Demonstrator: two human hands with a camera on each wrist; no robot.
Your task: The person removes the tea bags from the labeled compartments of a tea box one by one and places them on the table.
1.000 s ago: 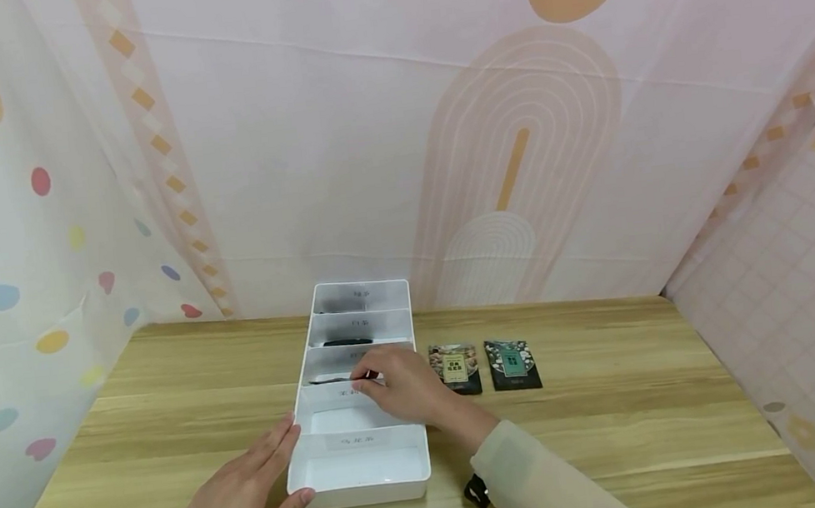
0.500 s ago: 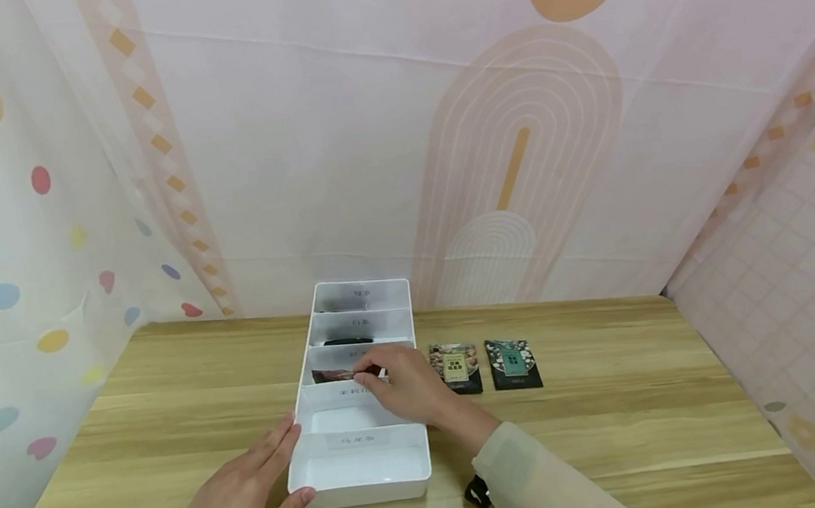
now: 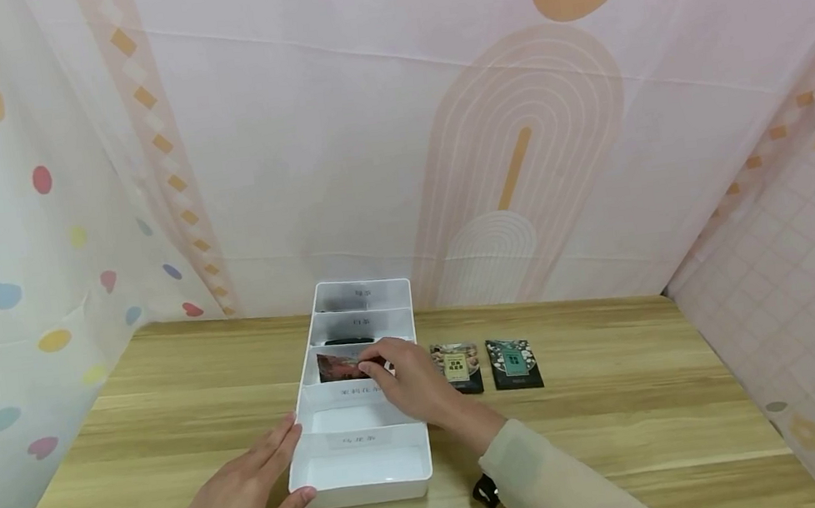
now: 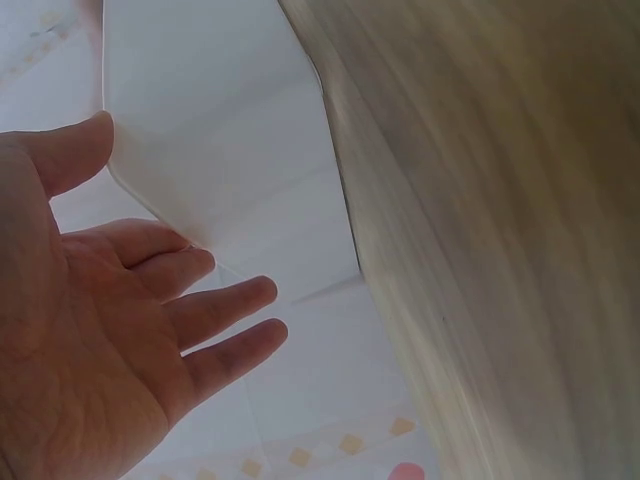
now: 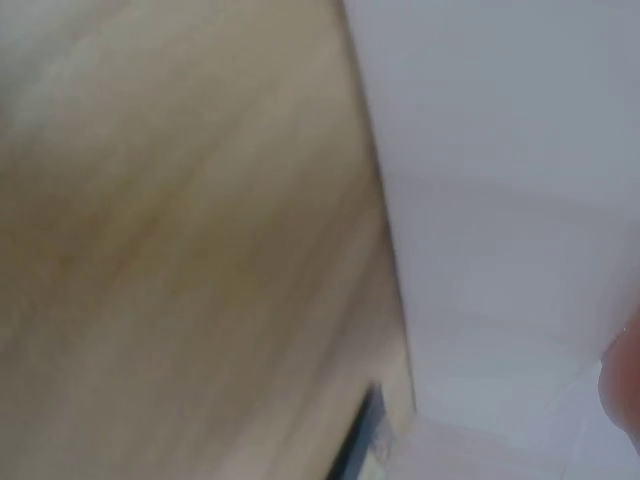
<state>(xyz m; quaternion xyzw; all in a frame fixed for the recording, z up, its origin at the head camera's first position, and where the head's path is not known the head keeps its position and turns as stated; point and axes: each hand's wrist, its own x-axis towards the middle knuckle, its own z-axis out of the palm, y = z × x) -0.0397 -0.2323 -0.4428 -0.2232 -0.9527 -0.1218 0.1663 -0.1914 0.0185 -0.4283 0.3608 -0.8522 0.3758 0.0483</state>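
Observation:
A long white divided box [image 3: 363,494] stands on the table, its compartments in a row with printed labels. My right hand [image 3: 410,375] reaches in from the right and pinches a dark red tea sachet [image 3: 337,367] in the middle compartment, its printed face showing. My left hand [image 3: 235,496] rests at the box's near left corner, thumb at the front rim and fingers along the side wall. In the left wrist view the left hand [image 4: 120,300] has its fingers fairly straight against the white wall. Only a blurred fingertip [image 5: 622,385] shows in the right wrist view.
Right of the box lie two flat tea sachets, one with a yellow label [image 3: 457,369] and one with a green label [image 3: 515,363]. A black sachet edge [image 3: 349,342] shows in the second compartment from the back. A patterned curtain [image 3: 306,156] hangs behind the table.
The red sachet has turned from edge-on to show its printed face, leaning within the middle compartment. My right hand has shifted slightly right and away. The left hand stays put.

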